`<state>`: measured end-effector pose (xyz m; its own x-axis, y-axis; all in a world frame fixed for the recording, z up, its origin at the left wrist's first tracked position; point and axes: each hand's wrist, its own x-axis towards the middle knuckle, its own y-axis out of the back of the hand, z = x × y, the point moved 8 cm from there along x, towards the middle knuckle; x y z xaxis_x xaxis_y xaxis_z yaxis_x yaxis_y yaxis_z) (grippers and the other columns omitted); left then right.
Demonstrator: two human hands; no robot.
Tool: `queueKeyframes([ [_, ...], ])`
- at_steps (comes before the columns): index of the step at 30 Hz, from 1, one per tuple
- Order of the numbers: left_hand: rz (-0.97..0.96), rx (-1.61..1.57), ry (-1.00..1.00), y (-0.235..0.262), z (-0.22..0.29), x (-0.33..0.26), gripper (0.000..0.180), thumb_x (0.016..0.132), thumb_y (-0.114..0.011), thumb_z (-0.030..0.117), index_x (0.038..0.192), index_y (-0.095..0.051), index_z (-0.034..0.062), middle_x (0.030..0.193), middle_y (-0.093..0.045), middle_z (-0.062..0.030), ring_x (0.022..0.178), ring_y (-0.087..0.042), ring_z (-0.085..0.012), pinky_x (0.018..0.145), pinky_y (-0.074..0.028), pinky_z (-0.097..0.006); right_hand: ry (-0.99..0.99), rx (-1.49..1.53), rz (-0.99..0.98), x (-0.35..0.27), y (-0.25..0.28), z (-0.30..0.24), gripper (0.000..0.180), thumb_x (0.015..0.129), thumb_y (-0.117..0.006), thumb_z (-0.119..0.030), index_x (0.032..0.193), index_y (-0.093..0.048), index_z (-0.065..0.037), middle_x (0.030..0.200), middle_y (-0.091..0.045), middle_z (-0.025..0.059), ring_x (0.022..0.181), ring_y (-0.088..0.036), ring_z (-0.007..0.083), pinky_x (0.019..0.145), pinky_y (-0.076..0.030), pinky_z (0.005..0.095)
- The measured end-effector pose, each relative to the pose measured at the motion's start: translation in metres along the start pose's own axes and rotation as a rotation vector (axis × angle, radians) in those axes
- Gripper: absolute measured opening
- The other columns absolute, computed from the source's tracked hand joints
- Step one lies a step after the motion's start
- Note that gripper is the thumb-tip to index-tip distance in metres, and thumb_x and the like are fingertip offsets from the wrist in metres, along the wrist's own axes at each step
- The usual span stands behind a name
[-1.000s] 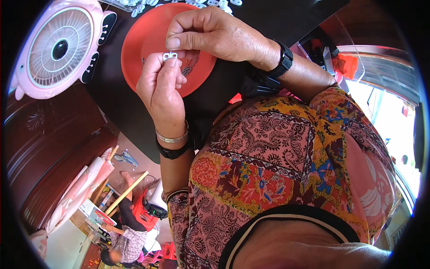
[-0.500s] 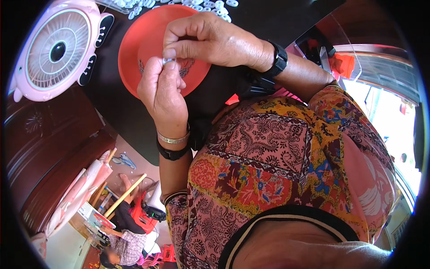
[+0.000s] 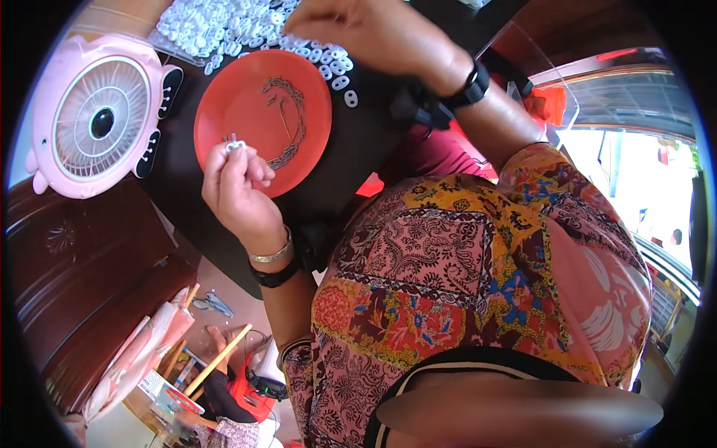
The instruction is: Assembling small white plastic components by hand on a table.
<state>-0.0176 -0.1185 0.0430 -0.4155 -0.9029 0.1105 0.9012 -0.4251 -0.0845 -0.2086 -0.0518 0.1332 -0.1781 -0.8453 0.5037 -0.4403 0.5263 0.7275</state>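
- One white piece [image 3: 236,147], small with a metal stub standing up from it, is at the left hand's fingertips, over the near-left edge of the plate; the fingers partly hide it.
- The left hand [image 3: 243,188] has its thumb and forefinger pinched on that white piece, the other fingers curled in.
- One red plate [image 3: 228,101] lies on the dark tabletop [image 3: 362,145], holding a curved row of thin metal screws [image 3: 300,123]; they are too small and tangled to count, and the left hand covers part of the plate.
- Beyond the plate lies a pile of white pieces [image 3: 216,26], each with two holes where they show clearly, far too many to count; the top edge cuts it off.
- One clear tray [image 3: 179,52] shows at the pile's left edge, only partly visible.
- The right hand [image 3: 373,33] is at the pile's right side, blurred and cut off above; I cannot tell whether its fingers grip anything.
- Each wrist wears one black band; the left also has one bracelet [image 3: 270,256].
- One pink fan [image 3: 102,123] stands left of the plate.
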Motion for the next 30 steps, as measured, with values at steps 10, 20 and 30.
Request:
queueKeyframes([
  [10,-0.017,-0.078,-0.015,0.003,0.001,0.004,0.017,0.089,-0.044,0.011,0.077,-0.048,0.0003,0.064,-0.042,-0.0036,0.055,-0.041,-0.0115,0.050,-0.033,-0.024,-0.046,-0.447,-0.306,0.006,-0.056,0.116,0.031,0.078,-0.055,-0.032,0.073,-0.067,-0.004,0.073,-0.065,0.0178,0.072,-0.064,0.0376,0.066,-0.050,0.0467],
  [20,-0.023,-0.152,-0.018,0.001,-0.001,0.003,0.013,0.087,-0.045,0.006,0.079,-0.051,-0.0020,0.061,-0.047,-0.0052,0.052,-0.045,-0.0120,0.050,-0.035,-0.024,-0.004,0.103,-0.274,0.024,-0.075,0.104,0.025,0.082,-0.060,-0.024,0.084,-0.067,0.000,0.078,-0.067,0.0177,0.075,-0.065,0.0275,0.069,-0.051,0.0376],
  [30,-0.156,-0.221,-0.071,-0.016,0.005,0.000,0.016,0.087,-0.041,0.009,0.078,-0.048,-0.0021,0.066,-0.051,-0.0120,0.059,-0.050,-0.0189,0.061,-0.045,-0.031,-0.084,1.075,-0.441,-0.017,-0.086,0.000,0.022,0.088,-0.063,-0.008,0.109,-0.062,-0.001,0.088,-0.065,0.0013,0.077,-0.060,0.0058,0.069,-0.049,0.0195],
])
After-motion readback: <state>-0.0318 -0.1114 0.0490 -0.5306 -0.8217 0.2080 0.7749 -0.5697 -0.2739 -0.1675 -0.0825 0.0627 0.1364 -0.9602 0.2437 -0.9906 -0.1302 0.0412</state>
